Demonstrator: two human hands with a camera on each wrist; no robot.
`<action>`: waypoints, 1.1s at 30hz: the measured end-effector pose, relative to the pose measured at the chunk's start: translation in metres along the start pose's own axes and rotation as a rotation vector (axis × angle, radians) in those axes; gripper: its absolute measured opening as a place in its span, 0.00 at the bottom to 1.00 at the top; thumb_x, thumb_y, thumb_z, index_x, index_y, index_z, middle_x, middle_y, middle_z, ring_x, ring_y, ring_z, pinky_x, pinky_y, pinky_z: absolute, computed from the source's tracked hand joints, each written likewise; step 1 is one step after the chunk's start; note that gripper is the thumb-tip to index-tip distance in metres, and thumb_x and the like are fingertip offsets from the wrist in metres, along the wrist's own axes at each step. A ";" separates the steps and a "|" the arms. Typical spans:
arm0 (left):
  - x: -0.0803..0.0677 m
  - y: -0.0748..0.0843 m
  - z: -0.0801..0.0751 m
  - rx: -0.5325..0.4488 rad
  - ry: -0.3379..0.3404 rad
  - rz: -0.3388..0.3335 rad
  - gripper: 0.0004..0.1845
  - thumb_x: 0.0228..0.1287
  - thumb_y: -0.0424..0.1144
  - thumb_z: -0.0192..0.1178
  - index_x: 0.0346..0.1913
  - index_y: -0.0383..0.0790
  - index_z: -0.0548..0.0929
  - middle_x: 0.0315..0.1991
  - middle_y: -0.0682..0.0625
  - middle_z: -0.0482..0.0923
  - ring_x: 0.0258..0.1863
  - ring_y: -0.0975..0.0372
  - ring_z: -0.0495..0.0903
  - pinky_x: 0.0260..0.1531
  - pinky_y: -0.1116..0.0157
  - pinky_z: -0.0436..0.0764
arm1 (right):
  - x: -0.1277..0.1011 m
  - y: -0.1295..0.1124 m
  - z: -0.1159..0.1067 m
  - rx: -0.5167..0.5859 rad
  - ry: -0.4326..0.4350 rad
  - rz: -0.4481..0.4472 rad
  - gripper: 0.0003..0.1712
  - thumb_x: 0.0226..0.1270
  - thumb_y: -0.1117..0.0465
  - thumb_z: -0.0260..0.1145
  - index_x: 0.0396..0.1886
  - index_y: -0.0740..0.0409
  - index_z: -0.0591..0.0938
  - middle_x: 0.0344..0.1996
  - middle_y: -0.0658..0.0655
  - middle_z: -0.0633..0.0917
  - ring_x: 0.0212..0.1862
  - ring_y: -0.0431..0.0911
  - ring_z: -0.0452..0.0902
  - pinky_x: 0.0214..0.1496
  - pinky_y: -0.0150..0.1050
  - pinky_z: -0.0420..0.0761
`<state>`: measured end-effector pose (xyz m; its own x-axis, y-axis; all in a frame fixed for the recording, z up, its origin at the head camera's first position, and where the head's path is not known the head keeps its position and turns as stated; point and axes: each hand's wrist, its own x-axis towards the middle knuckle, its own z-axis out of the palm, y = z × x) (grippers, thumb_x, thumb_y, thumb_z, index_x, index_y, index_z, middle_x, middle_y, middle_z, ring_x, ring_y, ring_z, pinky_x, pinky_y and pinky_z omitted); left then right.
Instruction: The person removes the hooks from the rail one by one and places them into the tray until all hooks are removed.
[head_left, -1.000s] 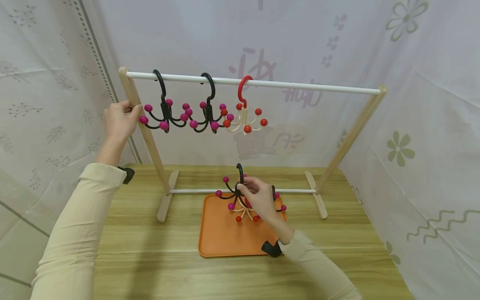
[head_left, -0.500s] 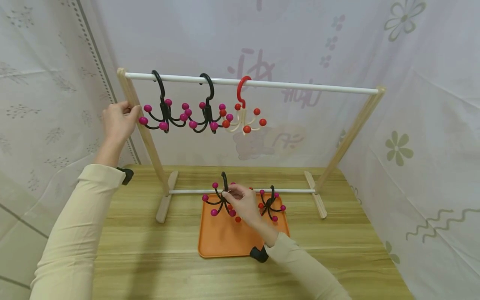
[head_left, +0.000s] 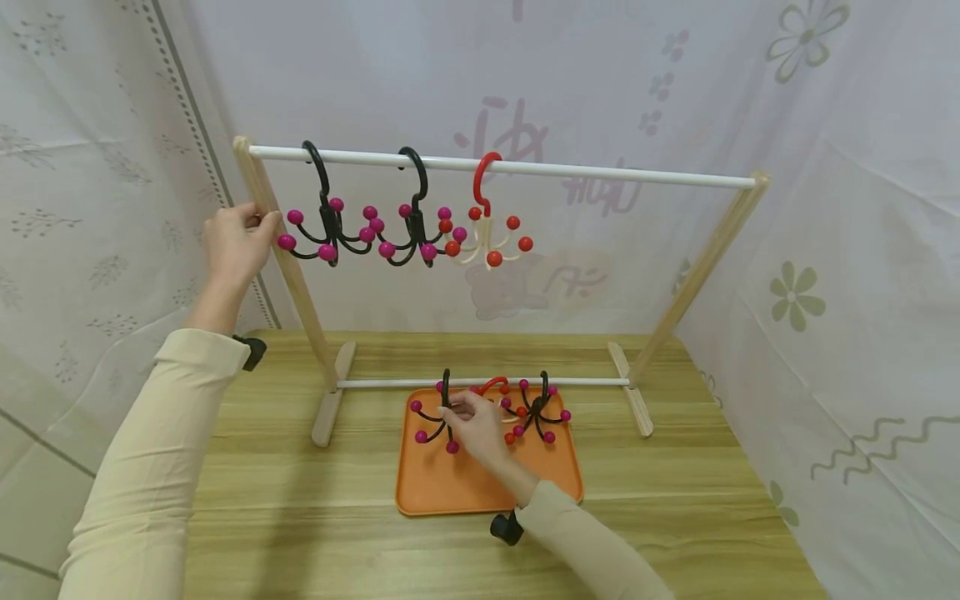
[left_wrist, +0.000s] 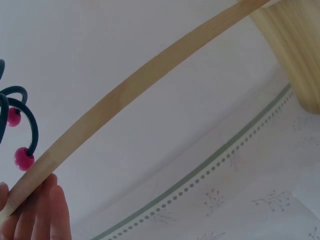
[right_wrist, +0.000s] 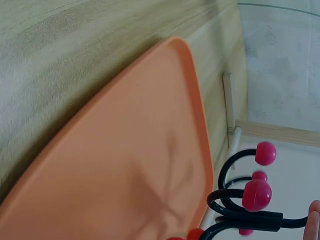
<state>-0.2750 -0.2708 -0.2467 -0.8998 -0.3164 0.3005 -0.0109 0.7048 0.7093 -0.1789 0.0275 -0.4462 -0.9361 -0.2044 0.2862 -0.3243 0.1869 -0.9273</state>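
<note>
Black multi-arm hook with magenta balls [head_left: 438,413]: upright over left part of orange tray [head_left: 450,487], stem vertical, pinched in grip of right hand [head_left: 474,425], directly at fingertips. White rail [head_left: 600,174] above and behind, well apart. Left hand [head_left: 234,242] curled round wooden post [head_left: 288,267], farther off. Head view: whole rack, both hands. Right wrist view: only hook arms [right_wrist: 240,205] above tray [right_wrist: 125,165].

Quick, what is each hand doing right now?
Left hand: grips the rack's wooden post.
Right hand: pinches a black hook hanger over the orange tray.
</note>
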 end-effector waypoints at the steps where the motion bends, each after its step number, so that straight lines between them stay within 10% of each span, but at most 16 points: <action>1: 0.000 0.000 0.000 0.004 0.001 -0.001 0.27 0.66 0.51 0.41 0.56 0.32 0.71 0.50 0.38 0.72 0.46 0.49 0.72 0.44 0.55 0.71 | 0.000 0.001 0.001 0.004 -0.004 -0.002 0.10 0.55 0.69 0.63 0.35 0.73 0.78 0.30 0.64 0.81 0.34 0.52 0.79 0.35 0.32 0.76; 33: -0.001 0.000 0.000 0.028 0.016 0.016 0.26 0.66 0.50 0.42 0.52 0.30 0.73 0.49 0.37 0.73 0.40 0.52 0.70 0.31 0.66 0.69 | 0.008 0.067 0.029 -0.015 0.008 -0.002 0.08 0.55 0.65 0.64 0.34 0.65 0.79 0.30 0.55 0.82 0.32 0.41 0.79 0.33 0.29 0.76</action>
<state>-0.2739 -0.2705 -0.2467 -0.8927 -0.3150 0.3221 -0.0088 0.7270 0.6866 -0.2036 0.0104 -0.5130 -0.9364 -0.1968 0.2905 -0.3284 0.2004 -0.9230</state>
